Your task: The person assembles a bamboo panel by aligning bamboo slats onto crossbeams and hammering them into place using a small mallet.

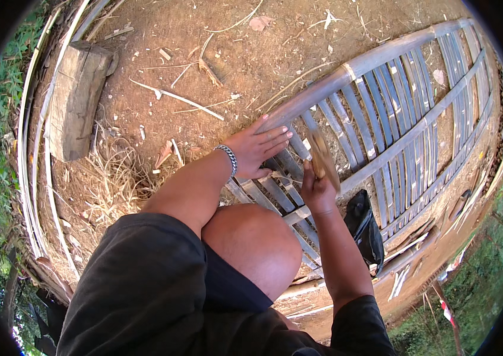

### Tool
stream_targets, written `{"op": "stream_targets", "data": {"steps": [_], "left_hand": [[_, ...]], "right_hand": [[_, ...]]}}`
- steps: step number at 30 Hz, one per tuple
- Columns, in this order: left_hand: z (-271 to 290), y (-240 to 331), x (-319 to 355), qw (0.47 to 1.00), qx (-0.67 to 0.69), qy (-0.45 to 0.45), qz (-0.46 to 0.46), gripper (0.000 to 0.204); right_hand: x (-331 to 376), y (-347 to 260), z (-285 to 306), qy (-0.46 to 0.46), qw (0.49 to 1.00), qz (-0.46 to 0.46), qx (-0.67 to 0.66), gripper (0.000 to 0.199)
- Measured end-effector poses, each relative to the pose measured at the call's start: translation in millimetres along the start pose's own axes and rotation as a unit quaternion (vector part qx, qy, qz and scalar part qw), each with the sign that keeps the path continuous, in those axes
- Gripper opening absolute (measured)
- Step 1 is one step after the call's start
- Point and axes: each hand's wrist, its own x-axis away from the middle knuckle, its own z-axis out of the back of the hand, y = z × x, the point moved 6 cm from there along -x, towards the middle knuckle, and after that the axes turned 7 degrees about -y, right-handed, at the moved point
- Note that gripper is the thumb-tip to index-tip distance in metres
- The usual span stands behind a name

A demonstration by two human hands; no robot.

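Note:
My left hand (258,148), with a chain bracelet at the wrist, rests on the thick outer pole (314,98) of a slatted bamboo panel (403,126). Its fingers are stretched out and lie partly over the slats. Just to the right, my right hand (319,194) is closed around a long, flat brown tool (324,155), held upright over the slats. Its exact kind does not show. The slats run side by side across the panel, fixed between the outer pole and a middle pole. My bare knee (257,246) is at the panel's near end.
A squared wooden block (76,101) stands at the left beside long split bamboo strips (26,136). Pale shavings (112,184) are heaped below it. A black bag (365,231) lies right of my right forearm. Thin sticks (177,99) litter the dirt ground.

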Motion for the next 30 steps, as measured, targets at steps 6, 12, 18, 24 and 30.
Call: {"op": "stream_targets", "data": {"steps": [6, 12, 18, 24, 30], "left_hand": [[-1.8, 2.1, -3.5, 1.0, 0.004, -0.005, -0.002, 0.082], [-0.4, 1.7, -3.3, 0.999, 0.006, -0.047, 0.004, 0.081], [0.1, 2.1, -2.8, 0.999, -0.008, -0.044, 0.003, 0.08], [-2.0, 2.2, -3.5, 1.0, -0.009, -0.006, -0.003, 0.082], [-3.2, 1.4, -4.7, 1.0, 0.008, -0.017, -0.001, 0.083]], "right_hand": [[-0.5, -1.1, 4.5, -0.03, 0.996, 0.0, 0.08, 0.036], [-2.6, -0.3, 1.4, -0.052, 0.992, -0.023, 0.109, 0.036], [-11.1, 0.2, -6.1, -0.072, 0.991, -0.062, 0.094, 0.038], [-10.5, 7.8, -3.3, -0.024, 0.999, -0.017, 0.038, 0.037], [-22.6, 12.2, -9.0, -0.123, 0.977, -0.125, 0.122, 0.037]]}}
